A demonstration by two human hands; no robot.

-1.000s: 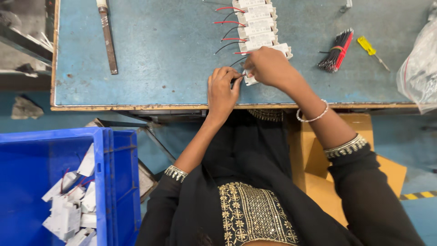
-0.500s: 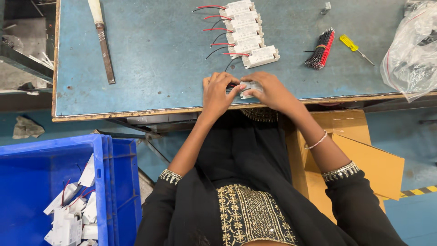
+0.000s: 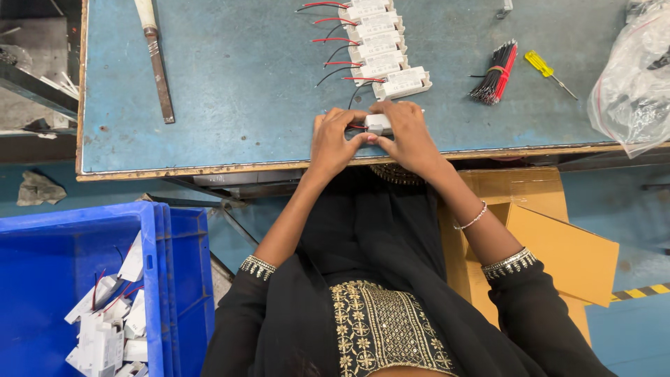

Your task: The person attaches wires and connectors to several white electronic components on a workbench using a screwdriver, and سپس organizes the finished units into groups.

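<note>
Both hands meet over a small white plastic module (image 3: 379,124) at the near edge of the blue worktable (image 3: 237,84). My left hand (image 3: 335,139) pinches its left end, where red and black wires come out. My right hand (image 3: 408,132) covers its right end and top. Just beyond the hands lies a slanting row of several similar white modules (image 3: 380,42), each with red and black wires trailing to the left.
A bundle of red and black wires (image 3: 497,73) and a yellow-handled screwdriver (image 3: 548,71) lie to the right. A clear plastic bag (image 3: 635,77) sits at the far right. A long file (image 3: 157,56) rests at the left. A blue crate (image 3: 84,293) with white modules stands lower left, cardboard (image 3: 558,237) lower right.
My right hand drew back from the row of modules to the table's near edge with a module. My left hand joined it, and both now grip the piece.
</note>
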